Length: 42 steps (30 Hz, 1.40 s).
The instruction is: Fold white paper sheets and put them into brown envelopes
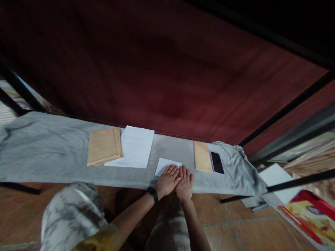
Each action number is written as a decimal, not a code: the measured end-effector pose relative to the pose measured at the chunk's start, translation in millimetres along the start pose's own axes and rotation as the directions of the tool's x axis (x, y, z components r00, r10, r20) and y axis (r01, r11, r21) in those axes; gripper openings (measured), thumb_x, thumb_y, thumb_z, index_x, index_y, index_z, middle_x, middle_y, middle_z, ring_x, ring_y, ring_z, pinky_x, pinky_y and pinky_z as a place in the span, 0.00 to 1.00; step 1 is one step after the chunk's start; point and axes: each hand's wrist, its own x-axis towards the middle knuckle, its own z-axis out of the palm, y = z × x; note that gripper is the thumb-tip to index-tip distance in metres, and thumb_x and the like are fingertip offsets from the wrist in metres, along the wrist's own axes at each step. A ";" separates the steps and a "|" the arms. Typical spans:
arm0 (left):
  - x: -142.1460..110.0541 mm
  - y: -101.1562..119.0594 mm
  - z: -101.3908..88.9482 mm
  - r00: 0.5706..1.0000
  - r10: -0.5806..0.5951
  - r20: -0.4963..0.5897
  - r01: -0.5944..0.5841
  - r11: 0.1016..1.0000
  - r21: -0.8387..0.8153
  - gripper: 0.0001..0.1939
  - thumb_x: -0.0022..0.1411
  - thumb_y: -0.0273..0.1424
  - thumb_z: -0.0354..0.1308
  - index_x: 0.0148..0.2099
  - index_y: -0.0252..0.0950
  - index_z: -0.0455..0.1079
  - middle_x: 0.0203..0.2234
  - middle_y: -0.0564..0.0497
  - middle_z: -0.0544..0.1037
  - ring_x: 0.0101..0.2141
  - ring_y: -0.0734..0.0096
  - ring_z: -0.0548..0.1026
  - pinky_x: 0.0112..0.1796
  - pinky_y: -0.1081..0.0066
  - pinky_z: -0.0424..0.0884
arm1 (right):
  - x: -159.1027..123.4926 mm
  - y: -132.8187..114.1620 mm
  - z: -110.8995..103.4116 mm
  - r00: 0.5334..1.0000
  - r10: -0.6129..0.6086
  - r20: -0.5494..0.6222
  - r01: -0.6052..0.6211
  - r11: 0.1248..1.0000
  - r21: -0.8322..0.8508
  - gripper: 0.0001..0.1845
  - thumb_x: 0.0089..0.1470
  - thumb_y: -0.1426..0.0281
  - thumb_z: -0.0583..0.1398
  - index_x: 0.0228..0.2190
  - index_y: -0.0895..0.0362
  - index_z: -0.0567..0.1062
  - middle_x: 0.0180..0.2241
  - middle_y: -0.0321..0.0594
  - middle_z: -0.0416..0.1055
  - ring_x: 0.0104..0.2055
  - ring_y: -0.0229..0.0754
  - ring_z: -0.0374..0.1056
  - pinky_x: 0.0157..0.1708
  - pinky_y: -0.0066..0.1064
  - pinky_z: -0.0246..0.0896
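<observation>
A small white folded sheet of paper (162,165) lies near the front edge of the grey cloth. My left hand (167,180), with a black band at the wrist, rests flat on its near right part, fingers stretched out. Right beside it, my right hand (184,183) lies flat at the paper's right edge, and the two hands touch. Both palms face down and cover part of the paper. To the left are larger white sheets (137,146), partly under a stack of brown envelopes (103,146).
A brown envelope (202,157) lies to the right, with a phone (217,162) along its right side. Grey cloth (52,150) covers the long narrow surface. Behind it hangs a dark red sheet (167,83). Black metal bars (288,108) frame the right. A red and yellow package (311,216) sits lower right.
</observation>
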 end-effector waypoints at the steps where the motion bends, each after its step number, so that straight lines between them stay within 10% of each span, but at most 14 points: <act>1: 1.7 2.5 2.3 1.000 0.002 0.007 -0.002 1.000 -0.007 0.27 0.73 0.41 0.38 0.67 0.35 0.60 0.64 0.45 0.65 0.64 0.65 0.61 0.64 0.58 0.54 | 0.2 0.2 -0.9 1.000 0.002 0.017 -0.002 1.000 0.000 0.30 0.65 0.70 0.43 0.66 0.56 0.57 0.68 0.48 0.52 0.69 0.54 0.48 0.64 0.56 0.41; 14: 20.1 -17.2 5.6 1.000 -0.020 0.005 0.019 0.999 0.041 0.29 0.72 0.44 0.38 0.68 0.35 0.58 0.66 0.45 0.62 0.66 0.64 0.57 0.65 0.59 0.50 | 4.0 -4.1 -1.3 0.999 0.040 -0.026 -0.040 0.999 0.004 0.29 0.67 0.63 0.43 0.64 0.60 0.61 0.65 0.52 0.59 0.67 0.57 0.53 0.63 0.57 0.43; 27: -14.5 -43.0 -10.0 0.998 -0.055 -0.035 0.059 0.991 0.116 0.29 0.71 0.40 0.42 0.68 0.32 0.57 0.66 0.42 0.60 0.67 0.62 0.56 0.66 0.58 0.50 | 3.1 -1.7 1.4 0.998 0.033 -0.061 -0.032 0.999 0.013 0.29 0.67 0.63 0.45 0.65 0.59 0.59 0.65 0.50 0.58 0.67 0.55 0.53 0.64 0.55 0.43; 42: -16.9 -42.3 -19.2 0.999 -0.034 -0.024 0.036 0.994 0.099 0.29 0.69 0.47 0.48 0.67 0.43 0.59 0.68 0.46 0.59 0.67 0.59 0.56 0.65 0.55 0.50 | 31.5 18.5 -8.1 0.965 -0.258 0.047 0.252 0.962 0.106 0.26 0.69 0.66 0.43 0.63 0.58 0.62 0.64 0.47 0.60 0.66 0.43 0.57 0.65 0.43 0.47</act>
